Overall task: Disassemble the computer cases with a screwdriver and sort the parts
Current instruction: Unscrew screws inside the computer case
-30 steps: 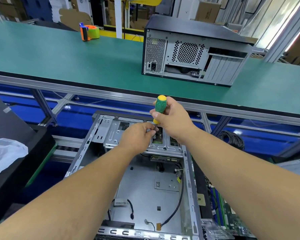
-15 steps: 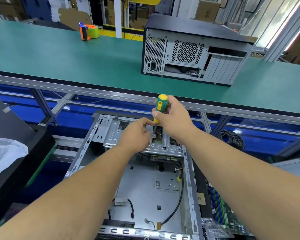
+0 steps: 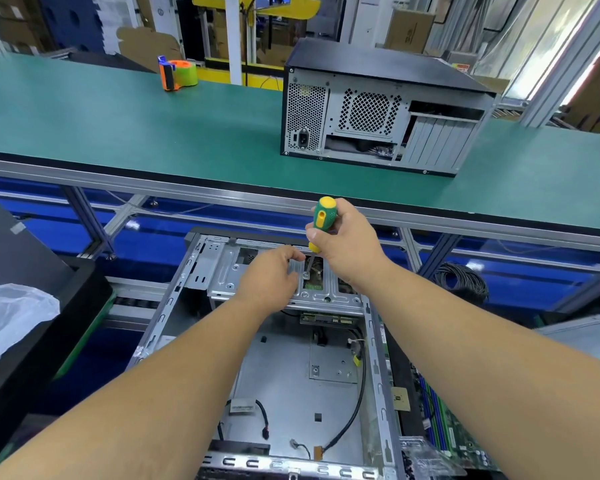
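An open silver computer case [image 3: 174, 306] lies below the bench edge, its bare floor and black cables showing. My right hand [image 3: 347, 247] grips a green-and-yellow screwdriver [image 3: 323, 216], held upright with its tip on a screw in the metal drive bracket [image 3: 229, 271] at the case's far end. My left hand [image 3: 267, 278] rests on that bracket just left of the shaft, fingers loosely curled near the tip; what they touch is hidden. A second, closed black case [image 3: 378, 112] stands on the green bench [image 3: 118, 133], rear panel facing me.
An orange-and-green tape dispenser [image 3: 177, 72] sits at the bench's far left. A green motherboard [image 3: 444, 431] lies right of the open case, a coil of black cable [image 3: 461, 278] beyond it. A black block with a clear plastic bag [image 3: 11, 313] is at left.
The right hand has shifted its grip slightly on the screwdriver handle, as if turning it. The left hand's fingers have eased a little away from the shaft.
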`<action>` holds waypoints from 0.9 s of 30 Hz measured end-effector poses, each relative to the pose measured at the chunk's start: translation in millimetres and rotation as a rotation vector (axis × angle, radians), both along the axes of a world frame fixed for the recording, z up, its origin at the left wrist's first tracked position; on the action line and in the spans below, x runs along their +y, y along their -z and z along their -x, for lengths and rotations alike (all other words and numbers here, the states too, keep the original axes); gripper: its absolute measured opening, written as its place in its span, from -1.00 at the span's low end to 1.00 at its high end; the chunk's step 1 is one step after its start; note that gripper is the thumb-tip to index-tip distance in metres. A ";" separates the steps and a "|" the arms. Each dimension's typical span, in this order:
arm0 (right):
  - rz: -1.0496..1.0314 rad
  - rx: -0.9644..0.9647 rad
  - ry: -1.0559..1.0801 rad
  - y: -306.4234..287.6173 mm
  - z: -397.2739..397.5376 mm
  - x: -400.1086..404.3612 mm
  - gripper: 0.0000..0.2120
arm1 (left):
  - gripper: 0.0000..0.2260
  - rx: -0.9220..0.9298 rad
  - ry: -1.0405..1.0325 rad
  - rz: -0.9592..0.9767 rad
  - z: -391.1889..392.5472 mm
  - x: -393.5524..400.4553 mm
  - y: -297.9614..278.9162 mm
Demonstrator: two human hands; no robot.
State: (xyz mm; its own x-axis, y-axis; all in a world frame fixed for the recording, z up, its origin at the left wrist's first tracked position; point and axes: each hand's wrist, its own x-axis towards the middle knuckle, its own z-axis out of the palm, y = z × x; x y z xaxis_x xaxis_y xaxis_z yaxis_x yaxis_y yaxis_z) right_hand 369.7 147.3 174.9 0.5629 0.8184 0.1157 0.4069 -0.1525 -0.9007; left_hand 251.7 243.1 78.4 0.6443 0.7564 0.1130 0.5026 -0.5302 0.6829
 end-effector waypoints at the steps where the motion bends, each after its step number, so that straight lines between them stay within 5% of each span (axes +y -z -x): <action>1: 0.001 -0.002 0.010 1.3 -0.3 -0.3 -0.82 | -0.68 0.019 0.003 -0.021 0.2 -1.2 -0.9; 27: 0.003 -0.009 -0.005 -0.7 -1.0 -3.2 -0.81 | -0.66 0.054 -0.016 -0.101 -1.7 -3.2 -1.7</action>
